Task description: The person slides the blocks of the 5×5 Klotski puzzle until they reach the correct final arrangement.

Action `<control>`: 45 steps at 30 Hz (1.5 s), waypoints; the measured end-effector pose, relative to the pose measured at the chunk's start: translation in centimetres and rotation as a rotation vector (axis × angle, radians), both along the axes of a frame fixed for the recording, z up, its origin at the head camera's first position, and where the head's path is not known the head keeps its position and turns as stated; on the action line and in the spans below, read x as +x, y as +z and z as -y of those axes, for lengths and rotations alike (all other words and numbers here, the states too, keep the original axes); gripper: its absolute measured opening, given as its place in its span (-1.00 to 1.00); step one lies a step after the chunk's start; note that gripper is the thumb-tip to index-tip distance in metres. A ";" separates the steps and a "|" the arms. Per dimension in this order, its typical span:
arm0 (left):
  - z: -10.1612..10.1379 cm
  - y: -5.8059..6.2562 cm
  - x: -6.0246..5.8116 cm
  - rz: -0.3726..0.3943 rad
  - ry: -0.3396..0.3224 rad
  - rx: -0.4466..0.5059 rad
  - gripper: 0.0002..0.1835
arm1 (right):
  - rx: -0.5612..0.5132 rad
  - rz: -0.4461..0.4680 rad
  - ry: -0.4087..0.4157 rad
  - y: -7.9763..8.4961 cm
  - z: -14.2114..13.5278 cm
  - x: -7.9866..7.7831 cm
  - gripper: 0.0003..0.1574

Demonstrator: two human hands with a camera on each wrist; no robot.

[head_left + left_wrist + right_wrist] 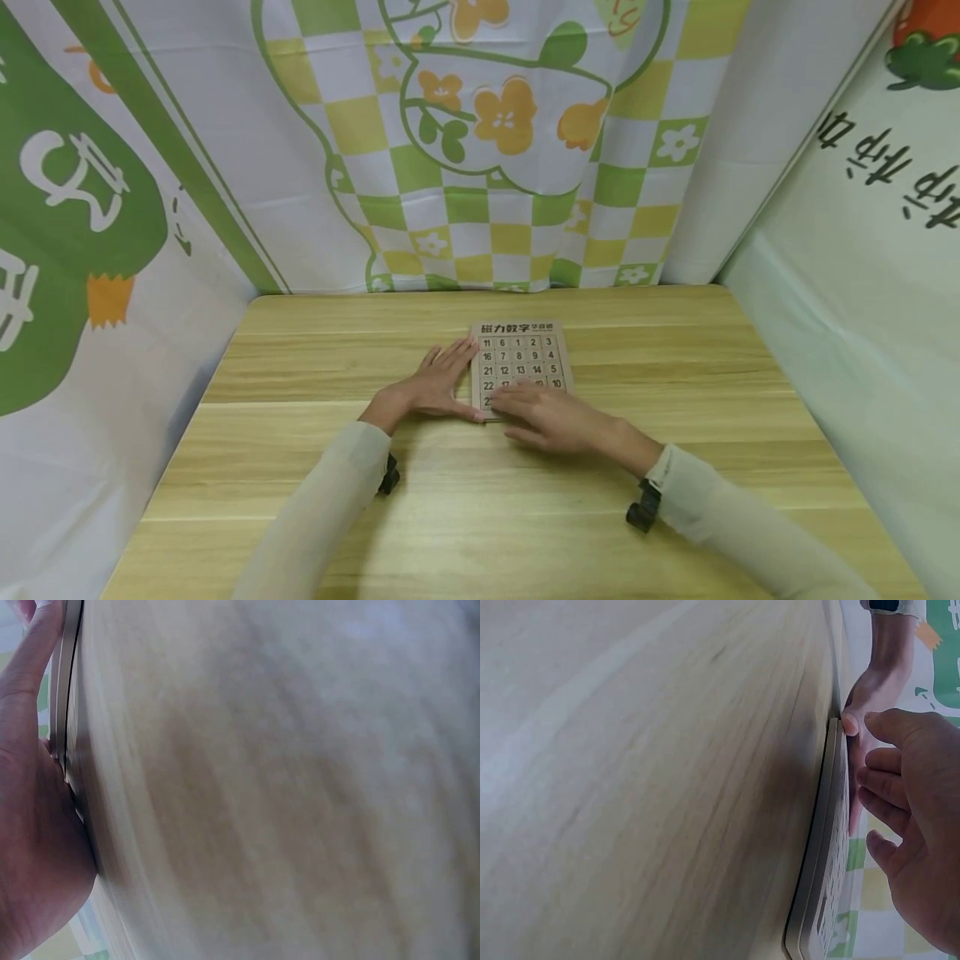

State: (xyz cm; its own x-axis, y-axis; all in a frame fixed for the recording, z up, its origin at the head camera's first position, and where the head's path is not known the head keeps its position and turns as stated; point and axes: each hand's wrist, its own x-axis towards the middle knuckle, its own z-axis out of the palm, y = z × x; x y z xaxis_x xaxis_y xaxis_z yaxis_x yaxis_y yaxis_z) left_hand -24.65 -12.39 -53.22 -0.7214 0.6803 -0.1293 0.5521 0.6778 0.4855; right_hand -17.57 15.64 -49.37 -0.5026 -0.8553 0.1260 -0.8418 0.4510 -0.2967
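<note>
A flat wooden number sliding puzzle (517, 354) lies on the table, with rows of numbered square tiles and dark characters along its top border. My left hand (435, 390) is spread at its left side, fingertips at the upper left edge and thumb at the lower left corner. In the left wrist view, that hand (34, 795) lies along the puzzle's side edge (67, 667). My right hand (555, 417) reaches over the lower rows, its extended fingers hiding several bottom tiles. The right wrist view shows its fingers (885, 784) loosely bent close over the puzzle's face.
The wood-grain table (300, 467) extends on all sides of the puzzle. Behind its far edge hangs a checkered, flowered cloth (510, 208). Printed white cloths stand at the left (187, 317) and right (847, 275). Each wrist wears a black strap device (643, 507).
</note>
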 end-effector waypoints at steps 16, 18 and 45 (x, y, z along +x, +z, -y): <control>-0.1 0.2 0.2 -0.020 0.014 -0.044 0.42 | 0.069 0.042 -0.017 -0.4 0.4 0.2 -0.29; -0.1 -0.1 0.1 -0.008 0.015 -0.040 0.45 | 0.064 0.033 -0.015 -0.5 0.2 0.2 -0.29; 0.3 -2.3 -1.0 -0.002 0.021 0.021 0.54 | 0.032 0.031 -0.062 0.4 -3.4 0.3 -0.35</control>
State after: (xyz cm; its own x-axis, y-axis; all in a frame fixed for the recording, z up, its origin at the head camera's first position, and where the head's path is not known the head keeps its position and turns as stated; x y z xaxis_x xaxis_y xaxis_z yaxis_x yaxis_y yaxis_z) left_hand -25.65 -12.67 -55.56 -0.7356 0.6678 -0.1138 0.5390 0.6788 0.4988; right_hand -17.27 19.00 -48.93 -0.5576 -0.8260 0.0829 -0.8028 0.5112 -0.3071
